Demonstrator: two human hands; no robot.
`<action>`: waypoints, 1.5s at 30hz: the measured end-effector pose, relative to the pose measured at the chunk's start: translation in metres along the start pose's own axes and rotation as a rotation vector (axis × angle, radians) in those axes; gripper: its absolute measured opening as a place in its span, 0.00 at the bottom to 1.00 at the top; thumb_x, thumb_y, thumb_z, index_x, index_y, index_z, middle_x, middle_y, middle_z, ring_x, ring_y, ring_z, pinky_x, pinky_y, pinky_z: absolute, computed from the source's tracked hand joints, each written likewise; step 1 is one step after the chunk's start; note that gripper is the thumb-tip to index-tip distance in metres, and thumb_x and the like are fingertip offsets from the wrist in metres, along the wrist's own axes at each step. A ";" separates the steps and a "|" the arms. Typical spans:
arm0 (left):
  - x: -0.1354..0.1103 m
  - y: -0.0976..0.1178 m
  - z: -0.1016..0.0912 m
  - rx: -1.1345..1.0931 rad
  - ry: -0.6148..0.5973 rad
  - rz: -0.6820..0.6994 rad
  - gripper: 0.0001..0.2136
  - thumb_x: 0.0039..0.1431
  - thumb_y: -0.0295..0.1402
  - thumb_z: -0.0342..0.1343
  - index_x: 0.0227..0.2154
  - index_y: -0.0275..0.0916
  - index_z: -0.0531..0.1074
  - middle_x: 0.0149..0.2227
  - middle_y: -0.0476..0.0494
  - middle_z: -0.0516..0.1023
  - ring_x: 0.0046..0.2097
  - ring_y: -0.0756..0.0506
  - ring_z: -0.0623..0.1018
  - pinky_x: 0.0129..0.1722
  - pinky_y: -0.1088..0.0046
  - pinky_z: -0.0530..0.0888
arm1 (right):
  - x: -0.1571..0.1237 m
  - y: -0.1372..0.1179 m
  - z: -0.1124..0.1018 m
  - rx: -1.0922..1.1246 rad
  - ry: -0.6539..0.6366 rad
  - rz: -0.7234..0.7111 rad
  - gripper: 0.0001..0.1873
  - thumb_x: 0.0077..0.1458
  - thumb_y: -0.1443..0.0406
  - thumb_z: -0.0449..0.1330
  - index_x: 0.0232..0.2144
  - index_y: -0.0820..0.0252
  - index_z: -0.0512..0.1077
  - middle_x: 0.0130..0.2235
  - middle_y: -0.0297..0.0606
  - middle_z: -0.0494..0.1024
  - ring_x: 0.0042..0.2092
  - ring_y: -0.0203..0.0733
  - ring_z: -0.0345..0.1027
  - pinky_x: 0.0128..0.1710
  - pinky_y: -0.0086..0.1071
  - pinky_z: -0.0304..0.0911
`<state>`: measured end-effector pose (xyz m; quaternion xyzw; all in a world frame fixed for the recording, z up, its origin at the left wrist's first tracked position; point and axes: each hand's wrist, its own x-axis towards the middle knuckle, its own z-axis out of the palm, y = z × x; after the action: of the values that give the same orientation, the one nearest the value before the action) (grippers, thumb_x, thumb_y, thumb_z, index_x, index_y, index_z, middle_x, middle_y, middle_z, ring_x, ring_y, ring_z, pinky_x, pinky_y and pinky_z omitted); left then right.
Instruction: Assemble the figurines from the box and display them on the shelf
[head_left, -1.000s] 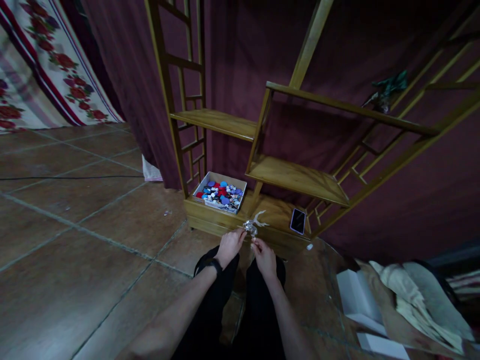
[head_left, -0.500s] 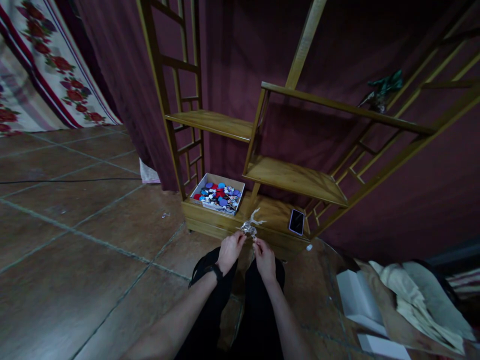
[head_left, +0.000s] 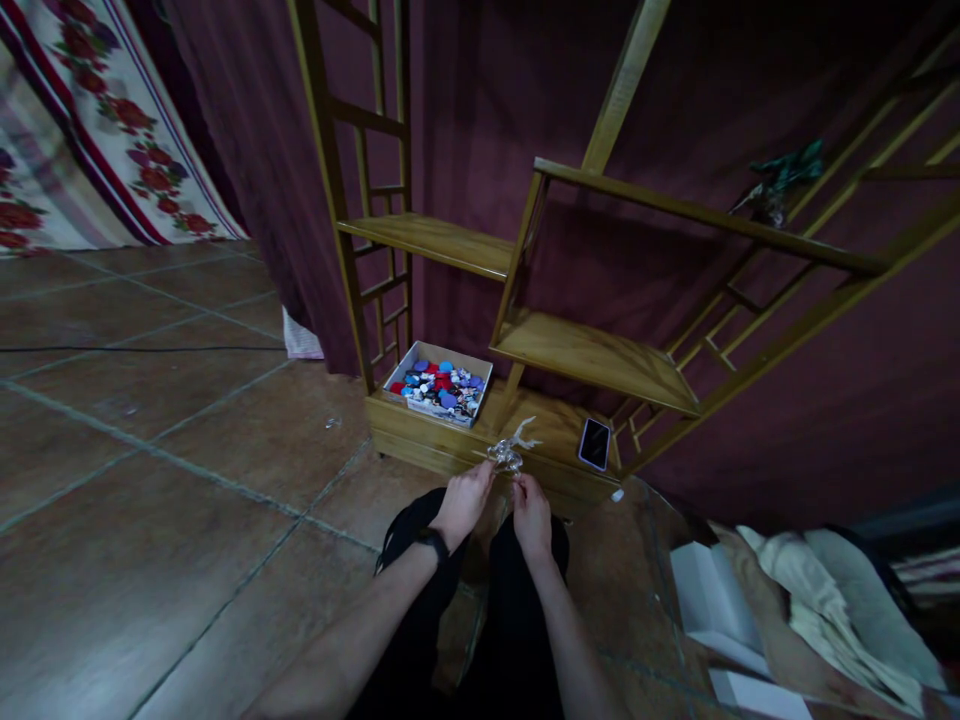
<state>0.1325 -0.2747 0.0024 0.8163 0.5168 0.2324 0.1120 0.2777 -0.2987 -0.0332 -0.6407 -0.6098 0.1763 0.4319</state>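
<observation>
Between my hands, just in front of the low base of a wooden shelf unit, is a small clear, shiny ornament point(head_left: 506, 457) with pale branches like antlers at its top. My left hand point(head_left: 466, 502) pinches its lower left side between thumb and fingers. On the lower right, the fingertips of my right hand point(head_left: 532, 512) are closed on it too. My fingers hide the ends that they grip. A dark band circles my left wrist.
The wooden shelf unit point(head_left: 427, 243) stands ahead. On its base are an open box point(head_left: 480, 408) of colourful small pieces and a phone point(head_left: 594, 444). A dark green item point(head_left: 787, 172) rests higher right. White blocks point(head_left: 712, 600) and cloth point(head_left: 832, 610) lie at right.
The ornament has tilted and turned slightly to the right in my fingers, and my right hand has shifted a little that way. Both hands keep their grip. The view has moved slightly.
</observation>
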 end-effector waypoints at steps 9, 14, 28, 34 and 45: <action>-0.004 0.001 -0.009 0.224 -0.059 0.159 0.16 0.58 0.23 0.42 0.50 0.35 0.58 0.37 0.39 0.73 0.39 0.45 0.74 0.36 0.69 0.68 | -0.003 0.001 -0.005 -0.039 -0.025 0.033 0.12 0.55 0.63 0.46 0.36 0.58 0.68 0.35 0.38 0.74 0.35 0.40 0.69 0.36 0.32 0.61; -0.006 0.001 -0.008 0.166 -0.057 0.177 0.18 0.57 0.23 0.41 0.51 0.35 0.57 0.39 0.37 0.72 0.41 0.43 0.73 0.39 0.68 0.67 | -0.005 0.000 -0.006 -0.045 -0.027 0.020 0.12 0.55 0.63 0.46 0.36 0.58 0.67 0.35 0.39 0.74 0.35 0.40 0.68 0.36 0.32 0.60; -0.004 -0.002 -0.007 0.019 -0.030 0.062 0.10 0.60 0.29 0.42 0.42 0.39 0.64 0.36 0.41 0.74 0.38 0.45 0.74 0.37 0.71 0.67 | -0.006 -0.001 -0.006 -0.048 -0.021 0.005 0.13 0.55 0.63 0.46 0.38 0.59 0.68 0.38 0.41 0.75 0.38 0.41 0.69 0.38 0.32 0.61; 0.004 -0.005 -0.010 -0.132 -0.047 -0.123 0.08 0.60 0.36 0.43 0.36 0.42 0.66 0.33 0.47 0.75 0.37 0.48 0.75 0.34 0.76 0.64 | -0.007 -0.006 -0.006 -0.030 -0.039 -0.013 0.12 0.56 0.61 0.48 0.39 0.56 0.68 0.39 0.38 0.75 0.40 0.40 0.70 0.39 0.31 0.62; 0.010 -0.004 -0.005 -0.177 -0.032 -0.173 0.08 0.59 0.35 0.43 0.34 0.41 0.66 0.30 0.48 0.75 0.32 0.48 0.75 0.31 0.76 0.63 | -0.007 -0.017 -0.013 -0.018 -0.026 -0.043 0.12 0.54 0.63 0.51 0.39 0.52 0.70 0.39 0.34 0.77 0.40 0.39 0.71 0.40 0.31 0.63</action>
<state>0.1305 -0.2646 0.0081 0.7592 0.5609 0.2534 0.2116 0.2750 -0.3116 -0.0150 -0.6292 -0.6306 0.1698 0.4215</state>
